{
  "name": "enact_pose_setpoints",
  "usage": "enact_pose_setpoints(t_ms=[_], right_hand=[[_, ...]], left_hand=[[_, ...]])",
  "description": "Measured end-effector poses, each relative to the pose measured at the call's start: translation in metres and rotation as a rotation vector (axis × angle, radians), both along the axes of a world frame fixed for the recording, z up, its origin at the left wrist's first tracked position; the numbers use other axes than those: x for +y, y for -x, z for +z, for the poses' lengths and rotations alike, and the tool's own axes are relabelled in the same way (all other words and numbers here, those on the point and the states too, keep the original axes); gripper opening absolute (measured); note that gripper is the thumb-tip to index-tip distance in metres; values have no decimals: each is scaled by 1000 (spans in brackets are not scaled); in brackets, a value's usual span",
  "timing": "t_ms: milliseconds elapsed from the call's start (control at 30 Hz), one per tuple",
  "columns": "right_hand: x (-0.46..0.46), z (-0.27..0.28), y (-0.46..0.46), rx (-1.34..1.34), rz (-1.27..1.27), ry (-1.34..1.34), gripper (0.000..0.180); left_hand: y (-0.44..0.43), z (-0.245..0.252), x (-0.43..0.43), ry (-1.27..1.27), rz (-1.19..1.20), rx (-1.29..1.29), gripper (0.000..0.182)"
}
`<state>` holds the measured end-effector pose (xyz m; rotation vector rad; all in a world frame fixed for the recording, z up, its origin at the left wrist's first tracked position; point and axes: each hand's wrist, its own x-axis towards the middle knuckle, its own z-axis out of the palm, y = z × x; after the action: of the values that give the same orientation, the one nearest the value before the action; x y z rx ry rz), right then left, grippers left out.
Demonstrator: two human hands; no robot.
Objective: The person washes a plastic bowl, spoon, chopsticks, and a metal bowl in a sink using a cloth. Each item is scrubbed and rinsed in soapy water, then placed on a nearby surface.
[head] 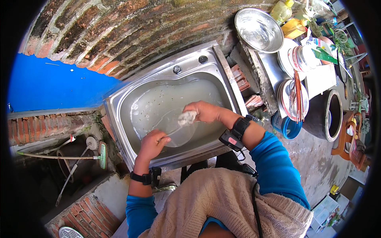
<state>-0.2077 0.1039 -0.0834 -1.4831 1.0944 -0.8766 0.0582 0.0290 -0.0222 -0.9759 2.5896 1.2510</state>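
My left hand (153,143) grips the near left edge of a clear round lid or dish (178,134), its thumb and fingers closed on the rim. My right hand (204,111) is shut on a pale, wadded scrubbing cloth or pad (187,118), held over the far side of the clear round piece. Both hands are above a stainless steel sink (119,119), whose cloudy water (190,92) has foam and small bits floating in it. Whether the clear piece dips into the water, I cannot tell.
Right of the sink, a ledge holds a metal basin (259,29), stacked plates (284,98) and chopsticks (297,95). Below stand a blue bucket (291,128) and a dark crock (318,114). A brick wall (154,32) rises behind. A green-headed brush (103,154) lies at left.
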Motion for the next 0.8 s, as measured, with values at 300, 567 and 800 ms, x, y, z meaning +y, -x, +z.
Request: enact_pose_setpoints(t_ms=[300,567,800], right_hand=[[13,-103,8,1055,-420,-455,43],[31,-132,8,980,106,-536,31],[10,-12,-44,131,-263,-122,40]], left_hand=[[-26,-34,-2,-583,781,348,24],[-18,-31,3,-506,783,441,23],[18,-40,8,-358,709,297,22]])
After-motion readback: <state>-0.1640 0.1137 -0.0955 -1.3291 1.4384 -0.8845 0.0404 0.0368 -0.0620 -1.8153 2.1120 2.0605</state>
